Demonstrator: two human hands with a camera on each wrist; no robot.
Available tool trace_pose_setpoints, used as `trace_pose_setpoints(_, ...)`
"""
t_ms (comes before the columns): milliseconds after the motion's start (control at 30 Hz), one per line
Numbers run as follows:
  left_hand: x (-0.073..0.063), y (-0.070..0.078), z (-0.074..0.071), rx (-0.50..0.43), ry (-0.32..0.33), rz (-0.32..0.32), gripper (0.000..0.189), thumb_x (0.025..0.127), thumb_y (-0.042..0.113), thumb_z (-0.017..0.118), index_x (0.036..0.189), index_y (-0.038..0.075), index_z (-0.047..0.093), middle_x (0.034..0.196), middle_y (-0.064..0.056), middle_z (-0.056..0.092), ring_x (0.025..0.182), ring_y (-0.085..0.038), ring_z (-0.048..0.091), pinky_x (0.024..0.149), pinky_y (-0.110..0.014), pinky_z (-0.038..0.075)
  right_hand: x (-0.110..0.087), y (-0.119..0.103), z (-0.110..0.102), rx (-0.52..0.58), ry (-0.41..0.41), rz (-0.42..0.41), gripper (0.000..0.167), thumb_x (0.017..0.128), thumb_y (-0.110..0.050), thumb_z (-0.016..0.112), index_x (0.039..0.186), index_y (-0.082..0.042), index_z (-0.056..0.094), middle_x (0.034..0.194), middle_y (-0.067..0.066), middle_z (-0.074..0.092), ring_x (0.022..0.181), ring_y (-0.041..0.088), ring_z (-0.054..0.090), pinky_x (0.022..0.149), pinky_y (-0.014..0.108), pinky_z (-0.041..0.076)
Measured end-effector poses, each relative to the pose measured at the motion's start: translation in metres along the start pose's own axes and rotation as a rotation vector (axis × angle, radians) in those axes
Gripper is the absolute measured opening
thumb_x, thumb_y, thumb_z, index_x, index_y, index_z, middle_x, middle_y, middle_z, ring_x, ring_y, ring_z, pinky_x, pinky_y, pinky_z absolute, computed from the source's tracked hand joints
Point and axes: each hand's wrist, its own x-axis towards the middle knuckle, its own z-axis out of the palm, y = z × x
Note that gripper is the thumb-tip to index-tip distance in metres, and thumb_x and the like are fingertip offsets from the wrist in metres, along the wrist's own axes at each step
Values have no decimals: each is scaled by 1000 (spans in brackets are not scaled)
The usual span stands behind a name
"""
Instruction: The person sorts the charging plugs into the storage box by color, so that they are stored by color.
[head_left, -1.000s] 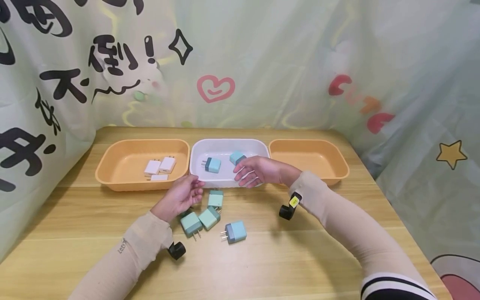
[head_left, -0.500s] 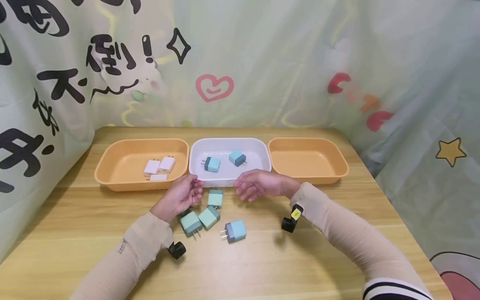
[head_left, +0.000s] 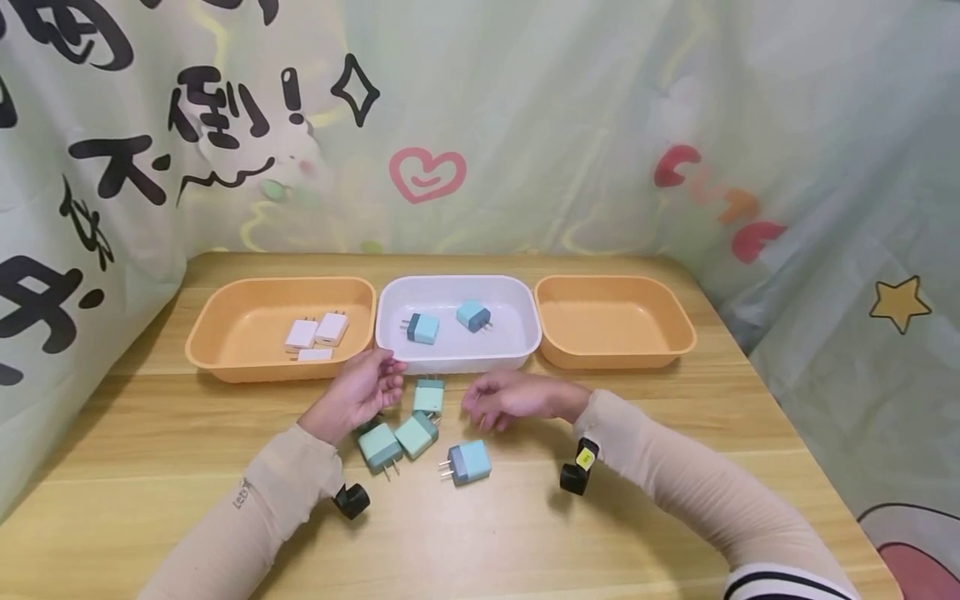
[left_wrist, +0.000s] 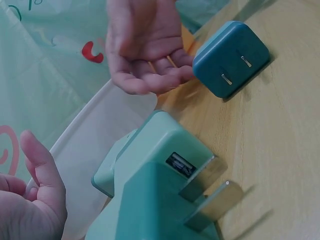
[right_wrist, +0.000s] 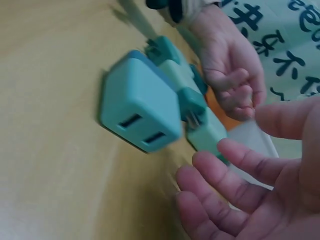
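Note:
My left hand lies at the front left corner of the white tray, its fingers loosely curled at the rim. My right hand hovers in front of that tray, fingers loosely bent and holding nothing. A blue plug charger lies on the table below the right hand, prongs pointing left. Between the hands are several green chargers, including a far one, a middle one and a near one; another is partly hidden by the left hand. Two blue chargers lie inside the white tray.
An orange tray on the left holds white plug chargers. On the right stands a second orange tray. All three trays form a row at the table's back, before a printed curtain.
The right hand has drawn back from over the white tray toward the table, uncovering the right-hand blue charger inside it. My left hand has stayed in place.

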Motion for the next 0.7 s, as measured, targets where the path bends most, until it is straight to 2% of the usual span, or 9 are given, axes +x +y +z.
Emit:
trace_pose_setpoints(167,0,0,0,5,5,-5,17,105,19,35,114,4,39,90,-3,54,67,-9,50,56,-19,48,3,0,12,-209,-20,-14,22,89,-9,69,109,-1,63,82,6,62,70,15,55,64,25,49)
trace_pose_setpoints(367,0,-1,0,2,16,-6,19,105,20,36,116,5,39,92,-4,54,68,-9,51,56,-19,49,3,-6,22,-370,-22,-13,43,70,-7,87,109,-6,68,85,1,61,77,13,53,71,23,47)
trace_pose_setpoints(567,-1,0,1,13,15,0,18,105,19,36,115,4,40,93,-4,53,68,-9,51,56,-19,49,3,-7,25,-493,-27,-23,33,68,-9,88,96,-14,71,83,-9,64,81,13,58,75,23,49)
trace_pose_setpoints(700,-1,0,1,19,12,2,19,105,19,36,115,4,39,93,-4,53,68,-9,51,56,-19,49,0,-7,27,-534,-17,-39,30,69,-11,87,90,-16,67,82,-9,63,79,12,58,74,23,49)
